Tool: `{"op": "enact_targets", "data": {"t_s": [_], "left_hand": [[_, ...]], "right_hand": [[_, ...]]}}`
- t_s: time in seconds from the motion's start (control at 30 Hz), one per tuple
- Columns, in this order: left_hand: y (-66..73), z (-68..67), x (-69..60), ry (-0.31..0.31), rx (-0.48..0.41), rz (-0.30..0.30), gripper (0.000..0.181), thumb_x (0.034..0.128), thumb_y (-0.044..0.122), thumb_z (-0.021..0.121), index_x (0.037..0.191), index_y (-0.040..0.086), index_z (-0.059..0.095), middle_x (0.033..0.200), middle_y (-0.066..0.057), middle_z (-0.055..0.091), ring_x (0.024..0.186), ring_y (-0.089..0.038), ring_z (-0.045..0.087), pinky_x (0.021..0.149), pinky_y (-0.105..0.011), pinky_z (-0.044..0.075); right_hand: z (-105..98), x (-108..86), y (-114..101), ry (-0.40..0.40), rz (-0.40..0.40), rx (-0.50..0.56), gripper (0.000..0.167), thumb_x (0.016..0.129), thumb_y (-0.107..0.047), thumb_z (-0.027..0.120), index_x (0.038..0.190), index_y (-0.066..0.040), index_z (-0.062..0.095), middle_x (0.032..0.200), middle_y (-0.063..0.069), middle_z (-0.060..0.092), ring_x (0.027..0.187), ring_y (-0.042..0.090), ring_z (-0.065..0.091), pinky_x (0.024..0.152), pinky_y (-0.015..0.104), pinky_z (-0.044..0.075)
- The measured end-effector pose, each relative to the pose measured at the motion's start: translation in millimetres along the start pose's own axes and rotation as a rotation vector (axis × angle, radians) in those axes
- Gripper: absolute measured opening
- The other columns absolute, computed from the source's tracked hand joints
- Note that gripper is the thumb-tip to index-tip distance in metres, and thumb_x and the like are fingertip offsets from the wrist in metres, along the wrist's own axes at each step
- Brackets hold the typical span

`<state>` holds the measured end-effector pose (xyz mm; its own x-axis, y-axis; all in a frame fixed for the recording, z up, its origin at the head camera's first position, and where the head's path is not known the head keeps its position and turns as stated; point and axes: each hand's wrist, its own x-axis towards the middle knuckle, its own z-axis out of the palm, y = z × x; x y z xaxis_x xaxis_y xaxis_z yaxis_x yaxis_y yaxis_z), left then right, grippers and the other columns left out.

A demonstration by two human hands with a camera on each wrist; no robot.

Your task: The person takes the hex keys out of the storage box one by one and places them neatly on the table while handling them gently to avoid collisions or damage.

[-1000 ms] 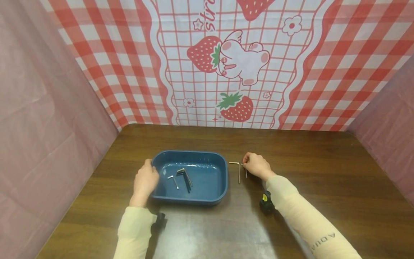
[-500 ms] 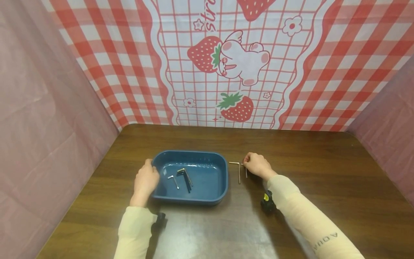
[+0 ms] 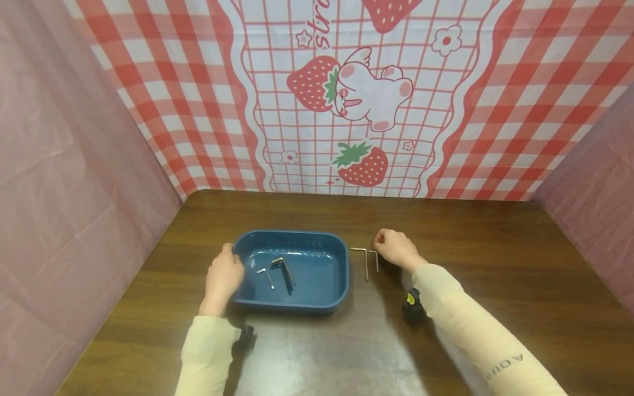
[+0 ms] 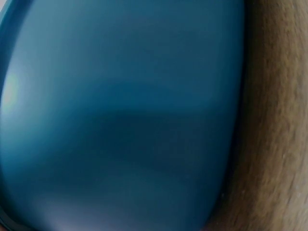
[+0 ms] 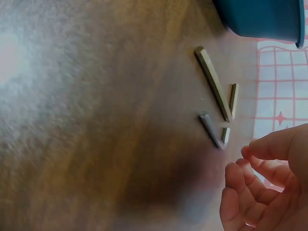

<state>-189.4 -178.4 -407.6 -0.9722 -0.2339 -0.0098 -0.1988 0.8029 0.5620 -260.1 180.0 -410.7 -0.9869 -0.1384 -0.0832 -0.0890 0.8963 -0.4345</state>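
Note:
My left hand (image 3: 225, 275) grips the left wall of a blue plastic basin (image 3: 342, 286); its wall (image 4: 125, 96) fills most of the left wrist view, where the fingers are hidden. Inside lie a small silver hex key (image 3: 268, 279) and a bunch of darker hex keys (image 3: 289, 271). Right of the basin, a longer brass-coloured hex key (image 3: 366, 265) and a shorter silver hex key (image 3: 377, 262) lie side by side on the table. Just right of the shorter one is my right hand (image 3: 398, 250), holding nothing. Its fingers (image 5: 236, 175) are loosely bent, apart from the key.
The brown wooden table (image 3: 475, 258) extends to both sides. Behind it hangs a red and white checked cloth (image 3: 208, 110) with strawberries. Pink curtains (image 3: 64, 165) close off the sides. A small black camera (image 3: 412, 305) sits at my right wrist.
My right hand has let go of the shorter hex key and drawn slightly up and to the right, leaving the key on the table. The left hand and basin stay put.

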Motion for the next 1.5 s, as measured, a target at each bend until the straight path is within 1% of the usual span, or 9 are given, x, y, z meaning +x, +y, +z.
{"op": "enact_targets", "data": {"t_s": [0.27,0.47,0.77,0.9,1.13,1.27,1.5], "left_hand": [[-0.7,0.9,-0.2,-0.001,0.000,-0.001,0.040,0.0928,0.014,0.032,0.129,-0.003,0.038,0.120,-0.031,0.051,0.102,-0.051,0.052,0.081,-0.058,0.042],[-0.5,0.8,0.4,-0.005,0.000,-0.001,0.040,0.0931,0.014,0.031,0.129,-0.003,0.038,0.120,-0.032,0.051,0.102,-0.051,0.052,0.081,-0.057,0.042],[-2.0,2.1,1.3,-0.004,0.003,0.004,0.040,0.0930,0.014,0.031,0.129,-0.003,0.038,0.119,-0.032,0.051,0.101,-0.051,0.052,0.081,-0.057,0.042],[-2.2,2.0,1.5,-0.005,0.003,0.001,0.040,0.0931,0.014,0.031,0.129,-0.003,0.038,0.119,-0.032,0.051,0.102,-0.051,0.052,0.081,-0.057,0.042],[-2.1,1.4,0.9,-0.009,0.003,0.000,0.040,0.0931,0.014,0.030,0.129,-0.003,0.037,0.120,-0.032,0.051,0.102,-0.052,0.051,0.081,-0.058,0.042],[-1.8,1.7,1.2,-0.005,-0.001,0.001,0.040,0.0933,0.015,0.031,0.129,-0.003,0.038,0.120,-0.032,0.051,0.103,-0.051,0.051,0.082,-0.057,0.042],[-1.6,1.3,1.6,-0.012,-0.001,-0.009,0.041,0.0936,0.015,0.030,0.130,-0.002,0.037,0.122,-0.031,0.050,0.104,-0.051,0.051,0.083,-0.058,0.042]], "right_hand": [[-6.8,-1.5,-8.2,0.015,-0.025,-0.005,0.012,0.080,-0.018,0.051,0.084,-0.010,0.059,0.081,0.006,0.061,0.072,0.021,0.054,0.056,0.034,0.042],[-13.2,-1.8,-18.1,0.016,-0.059,0.015,0.014,0.083,-0.018,0.050,0.087,-0.008,0.059,0.080,0.006,0.059,0.069,0.019,0.053,0.055,0.031,0.041],[-24.8,-2.3,-35.6,0.032,-0.119,-0.007,0.015,0.086,-0.019,0.049,0.088,-0.009,0.059,0.080,0.005,0.060,0.069,0.018,0.054,0.060,0.033,0.044],[-28.2,-3.6,-45.5,0.029,-0.146,-0.008,0.016,0.087,-0.020,0.050,0.089,-0.008,0.060,0.081,0.004,0.061,0.069,0.018,0.054,0.060,0.032,0.044],[-28.7,-5.9,-60.2,0.005,-0.165,-0.010,0.017,0.087,-0.021,0.051,0.092,-0.008,0.061,0.083,0.004,0.062,0.069,0.017,0.055,0.060,0.034,0.046],[-27.6,-6.2,-65.6,0.013,-0.171,-0.016,0.017,0.087,-0.021,0.051,0.092,-0.008,0.061,0.083,0.004,0.062,0.069,0.017,0.055,0.062,0.034,0.046],[-24.7,-6.6,-74.7,0.014,-0.184,-0.011,0.016,0.087,-0.020,0.052,0.093,-0.008,0.061,0.083,0.004,0.062,0.068,0.017,0.055,0.060,0.033,0.046]]}}
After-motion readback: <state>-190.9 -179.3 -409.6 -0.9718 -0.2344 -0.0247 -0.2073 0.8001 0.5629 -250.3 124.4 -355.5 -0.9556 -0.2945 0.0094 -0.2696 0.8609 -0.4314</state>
